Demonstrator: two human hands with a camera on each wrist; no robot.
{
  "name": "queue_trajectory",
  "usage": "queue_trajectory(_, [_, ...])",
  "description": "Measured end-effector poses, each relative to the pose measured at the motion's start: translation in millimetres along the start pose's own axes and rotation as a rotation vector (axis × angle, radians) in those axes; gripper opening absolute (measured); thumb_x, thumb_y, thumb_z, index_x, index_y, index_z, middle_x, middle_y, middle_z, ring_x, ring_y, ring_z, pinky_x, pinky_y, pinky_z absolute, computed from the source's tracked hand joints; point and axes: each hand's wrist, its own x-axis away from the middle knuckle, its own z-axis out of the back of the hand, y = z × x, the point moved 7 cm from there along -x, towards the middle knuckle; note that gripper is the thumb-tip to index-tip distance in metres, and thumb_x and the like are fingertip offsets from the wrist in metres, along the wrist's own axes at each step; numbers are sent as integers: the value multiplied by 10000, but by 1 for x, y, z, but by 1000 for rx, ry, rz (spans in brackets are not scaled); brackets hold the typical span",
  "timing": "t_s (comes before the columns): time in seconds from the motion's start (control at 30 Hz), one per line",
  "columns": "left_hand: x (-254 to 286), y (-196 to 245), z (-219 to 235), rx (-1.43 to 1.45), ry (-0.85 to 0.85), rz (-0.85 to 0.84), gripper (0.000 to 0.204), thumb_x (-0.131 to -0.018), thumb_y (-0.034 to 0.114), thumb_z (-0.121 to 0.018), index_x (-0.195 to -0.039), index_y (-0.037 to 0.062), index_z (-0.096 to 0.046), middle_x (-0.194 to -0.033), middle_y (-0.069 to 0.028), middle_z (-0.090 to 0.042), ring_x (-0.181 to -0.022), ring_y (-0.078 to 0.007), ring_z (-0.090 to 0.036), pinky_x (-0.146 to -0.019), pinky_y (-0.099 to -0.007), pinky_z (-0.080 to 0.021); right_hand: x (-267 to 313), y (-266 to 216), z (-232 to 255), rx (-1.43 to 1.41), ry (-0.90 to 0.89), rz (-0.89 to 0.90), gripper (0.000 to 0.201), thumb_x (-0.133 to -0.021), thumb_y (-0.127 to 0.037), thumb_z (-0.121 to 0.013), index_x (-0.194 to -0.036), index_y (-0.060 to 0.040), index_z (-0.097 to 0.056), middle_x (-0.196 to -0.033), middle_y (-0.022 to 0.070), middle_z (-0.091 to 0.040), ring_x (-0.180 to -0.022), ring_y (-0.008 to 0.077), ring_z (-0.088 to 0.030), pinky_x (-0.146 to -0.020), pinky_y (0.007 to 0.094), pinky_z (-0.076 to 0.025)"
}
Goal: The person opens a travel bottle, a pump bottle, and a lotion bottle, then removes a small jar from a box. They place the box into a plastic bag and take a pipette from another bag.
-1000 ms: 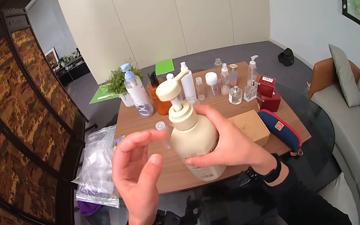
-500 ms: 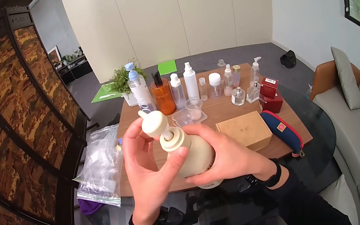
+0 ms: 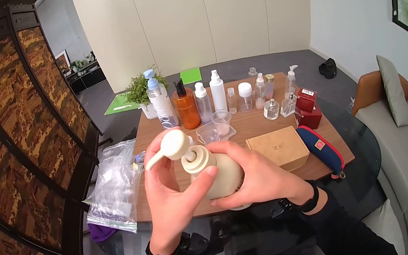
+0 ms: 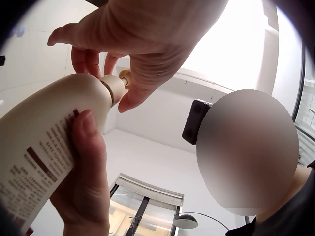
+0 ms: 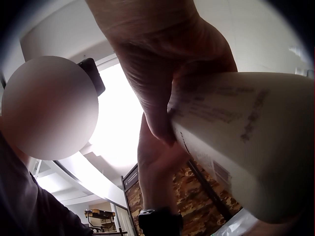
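Observation:
A cream pump bottle (image 3: 225,177) is held tilted above the table's near edge, its pump head (image 3: 174,144) turned so that the spout points lower left. My left hand (image 3: 169,193) curls around the collar, thumb on the near side, fingers partly hidden behind the pump. The bottle's body is gripped by my right hand (image 3: 260,173) from the right side. In the left wrist view, the left hand (image 4: 147,32) reaches over the collar, while the right thumb presses the printed side of the bottle (image 4: 49,142). The right wrist view shows the bottle's base and body (image 5: 266,147) beyond the right hand (image 5: 162,64).
Several bottles, including an orange one (image 3: 187,109), stand along the table's back beside a plant (image 3: 139,92). Clear plastic cups (image 3: 222,122) lie before them. A cardboard box (image 3: 279,150), a blue pouch (image 3: 321,150) and red boxes (image 3: 309,115) are at right; plastic bags (image 3: 111,190) at left.
My left hand has moved from beside the bottle onto its collar. The bottle has come lower and tilted, and the spout has swung from pointing upper right to lower left.

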Motion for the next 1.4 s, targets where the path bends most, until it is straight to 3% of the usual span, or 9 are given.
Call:
queue_trajectory(0.3, [-2,-4,-8,162,-116,78,625,-792,-1,-679,-1349,-14,-396,-1337,-190,-480,-1260,-259,-457,-1055,-402,-350,-1,5,5,-67,54,-27,868,-645,-206,-865,-1342,-31,-378,-1247,138,-520,-1148,229,-537,-952,364,-449])
queue_trajectory(0.43, [-2,3,-5,-82,-49,-96,617,-805,-18,-661,-1360,-14,-390,-1317,-206,-511,-1261,-267,-467,-1057,-403,-350,-1,5,6,20,83,48,830,-685,-283,-825,-1355,-86,-375,-1160,198,-588,-1027,322,-620,-867,389,-492])
queue_trajectory(0.53, [-2,5,-9,39,-70,-79,633,-794,-8,-685,-1357,-16,-395,-1259,-185,-556,-1229,-252,-495,-1045,-386,-365,0,4,4,23,90,47,829,-685,-286,-824,-1354,-86,-377,-1157,201,-588,-1026,326,-619,-868,391,-491])
queue_trajectory(0.63, [-3,1,-11,212,-36,83,649,-785,13,-711,-1352,-23,-396,-1244,-166,-563,-1216,-241,-503,-1033,-375,-377,0,3,6,16,88,37,828,-686,-289,-822,-1353,-86,-377,-1155,202,-588,-1027,328,-619,-868,392,-491])
queue_trajectory(0.73, [-6,3,-6,47,-62,-20,625,-797,19,-711,-1341,-32,-407,-1192,-141,-581,-1165,-220,-528,-1013,-363,-390,0,2,6,36,74,23,814,-688,-289,-818,-1346,-91,-383,-1159,193,-586,-1031,330,-616,-867,394,-490])
queue_trajectory(0.97, [-2,20,27,93,268,-176,594,-825,39,-705,-1343,-33,-422,-1171,-84,-548,-1048,-142,-546,-936,-302,-426,-1,-1,4,142,41,10,748,-692,-247,-799,-1325,-160,-411,-1224,129,-554,-1068,326,-589,-875,401,-484])
queue_trajectory(1.07, [0,28,44,112,393,-294,558,-885,115,-653,-1358,-37,-400,-1189,-110,-553,-1086,-162,-538,-962,-314,-410,0,-5,10,196,36,14,702,-690,-222,-791,-1297,-173,-443,-1220,116,-550,-1073,327,-580,-876,400,-482])
queue_trajectory(1.17, [4,33,57,93,432,-383,551,-935,188,-593,-1394,-19,-370,-1357,-111,-477,-1203,-189,-497,-1014,-377,-374,2,-11,18,249,28,37,660,-668,-187,-816,-1244,-127,-500,-1211,89,-561,-1128,291,-550,-928,377,-456])
queue_trajectory(1.4, [10,42,58,76,410,-408,574,-962,269,-550,-1423,4,-335,-1368,-123,-467,-1236,-190,-463,-1030,-431,-337,4,-16,33,252,133,235,546,-685,-93,-776,-1179,-134,-546,-1180,92,-558,-1133,301,-528,-940,398,-441])
